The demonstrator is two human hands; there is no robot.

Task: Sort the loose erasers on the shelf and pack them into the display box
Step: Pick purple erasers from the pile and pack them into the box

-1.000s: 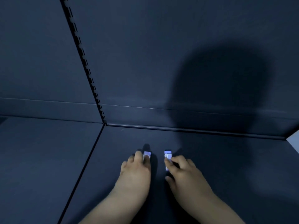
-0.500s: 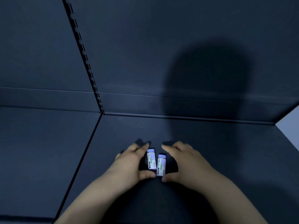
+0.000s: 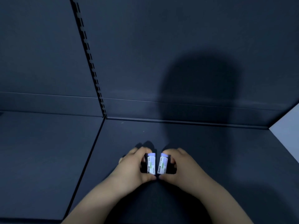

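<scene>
Two small white erasers with printed sleeves and pale purple ends stand side by side over the dark shelf (image 3: 210, 151). My left hand (image 3: 134, 167) grips the left eraser (image 3: 151, 164) between curled fingers and thumb. My right hand (image 3: 179, 167) grips the right eraser (image 3: 162, 164) the same way. The two erasers are a small gap apart, their printed faces turned toward me. No display box is in view.
The dark back panel (image 3: 161, 46) rises behind the shelf, with a slotted upright rail (image 3: 90, 62) running down to the shelf joint. A seam (image 3: 87, 159) divides the shelf into left and right boards. A pale wall edge (image 3: 289, 126) shows at the right.
Both hands went from lying over the erasers on the shelf to gripping them, turning the printed faces up and drawing them slightly toward me. The erasers now stand a little further apart.
</scene>
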